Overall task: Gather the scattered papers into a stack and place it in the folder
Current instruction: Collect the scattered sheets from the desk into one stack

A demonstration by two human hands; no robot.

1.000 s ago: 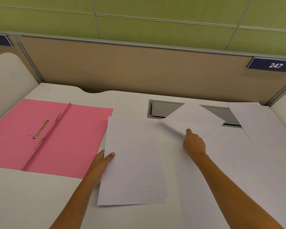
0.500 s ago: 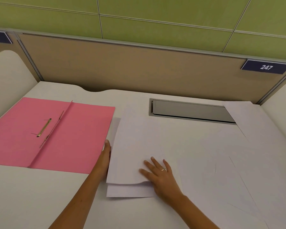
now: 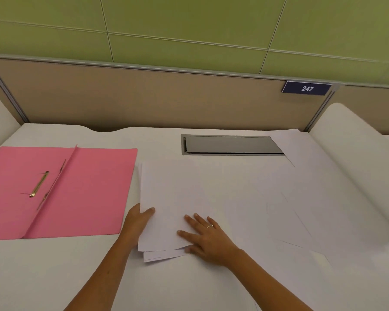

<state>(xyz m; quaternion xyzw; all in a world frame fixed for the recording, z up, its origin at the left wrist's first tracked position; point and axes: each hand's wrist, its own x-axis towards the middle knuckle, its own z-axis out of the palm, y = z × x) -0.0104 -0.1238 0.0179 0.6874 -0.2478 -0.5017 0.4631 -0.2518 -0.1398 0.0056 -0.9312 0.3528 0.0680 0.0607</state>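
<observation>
Beside pink folder (image 3: 61,191), white paper stack (image 3: 166,198), edges uneven

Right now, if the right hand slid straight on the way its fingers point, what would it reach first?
The right hand lies flat on the paper stack, fingers aimed up-left. It would probably cross the stack and meet the left hand's thumb, or else the pink folder.

One pink folder (image 3: 81,191) open at nine o'clock, one brass fastener (image 3: 39,184) inside, one paper stack (image 3: 169,198) at centre, two hands on it, one ring (image 3: 210,226), one number plate (image 3: 306,88).
</observation>
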